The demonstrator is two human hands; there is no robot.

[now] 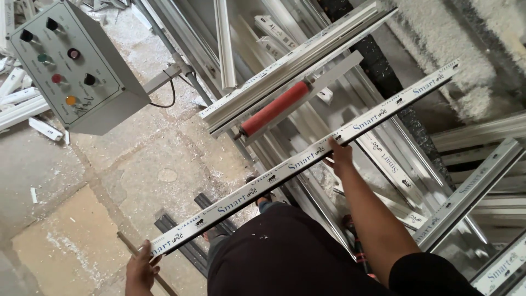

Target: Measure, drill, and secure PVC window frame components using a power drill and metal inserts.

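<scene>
Dusty concrete floor (109, 181) spreads out on the left, littered with white shavings and offcuts, while stacked white window profiles crowd the right side of the workshop.

A person in a dark top stands over it all, holding a long white profile strip (307, 159) that runs slantwise from low left to high right. Their left hand (141, 269) grips the strip's near end, fingers curled around it from below and the thumb over the top. Their right arm reaches out nearly straight, and the right hand (339, 154) clasps the strip at about its middle, fingers wrapped over the far edge and closed on it. The strip hangs in the air, clear of the floor.

Just beyond the strip sits a red roller (275, 108) on a metal bracket, beside a bundle of pale profiles (296, 63) lying parallel. The strip's far end reaches past these toward a heap of white swarf (438, 38). Open floor lies under its near half; to the right, racks of profiles stand near.

A grey control box (71, 71) is mounted on an arm at upper left, tilted, with black, red, green and yellow knobs and lamps on its face. Blue lettering with small dark emblems repeats along the strip's protective film.
</scene>
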